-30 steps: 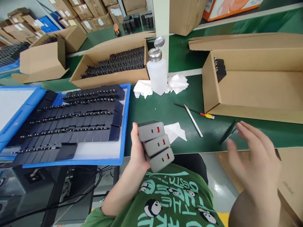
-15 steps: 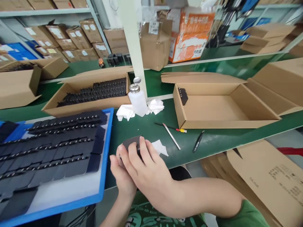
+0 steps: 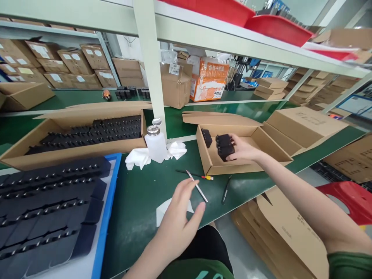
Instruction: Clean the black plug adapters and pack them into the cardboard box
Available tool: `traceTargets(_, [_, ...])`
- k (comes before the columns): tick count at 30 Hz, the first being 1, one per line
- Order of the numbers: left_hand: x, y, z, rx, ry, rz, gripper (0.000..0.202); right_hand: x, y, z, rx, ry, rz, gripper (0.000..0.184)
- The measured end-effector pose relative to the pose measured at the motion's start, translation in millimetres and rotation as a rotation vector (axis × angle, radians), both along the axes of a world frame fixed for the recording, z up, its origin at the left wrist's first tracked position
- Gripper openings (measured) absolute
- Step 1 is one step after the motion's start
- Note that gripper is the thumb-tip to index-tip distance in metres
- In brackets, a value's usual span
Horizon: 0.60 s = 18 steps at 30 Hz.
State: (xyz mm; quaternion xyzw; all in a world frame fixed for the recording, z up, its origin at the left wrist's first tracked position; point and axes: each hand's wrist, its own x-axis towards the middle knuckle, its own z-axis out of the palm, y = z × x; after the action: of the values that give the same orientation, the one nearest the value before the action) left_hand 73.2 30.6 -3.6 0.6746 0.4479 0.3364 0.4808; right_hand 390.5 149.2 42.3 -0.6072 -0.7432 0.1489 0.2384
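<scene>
My right hand grips black block-shaped parts with small pins, held inside the open cardboard box on the right. Another black part sits at that box's left end. My left hand hovers over the near bench edge, empty, its thumb and fingers apart. A white paper piece lies partly hidden under it. Just beyond its fingertips lies a silver pen-like craft knife. To the left, a blue-edged tray carries rows of black parts.
A white pump bottle stands between crumpled tissues. Behind the tray, a long cardboard box holds many black parts. Black tweezers and a cable with a yellow plug lie on the green bench. A red stool stands at right.
My hands have separated. The right has moved from the bench front into the right-hand box with black parts; the left has opened. The view has tilted up and shifted right.
</scene>
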Motion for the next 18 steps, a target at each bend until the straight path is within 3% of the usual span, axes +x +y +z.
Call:
traceTargets(3, [35,23,-5.1,0.21,0.282,-0.193,0.052,-2,12,-25.0,-0.189,0.008,0.096,0.062])
traceTargets(6, [67,45,-9.4,0.303,0.445,-0.191,0.061,-15,22,-45.4,-0.249,-0.026,0.108,0.042])
traceTargets(9, [83,58,-15.2,0.321,0.445,-0.195,0.06,-19,34,-55.6,-0.261,-0.074,0.064,0.04])
traceTargets(14, [86,62,-16.2,0.361,0.422,-0.2,0.057,-34,48,-52.7,-0.232,-0.056,0.033,0.035])
traceTargets(18, [83,48,-4.3,0.382,0.427,-0.188,0.06,-60,28,-32.3,-0.024,0.033,0.019,0.048])
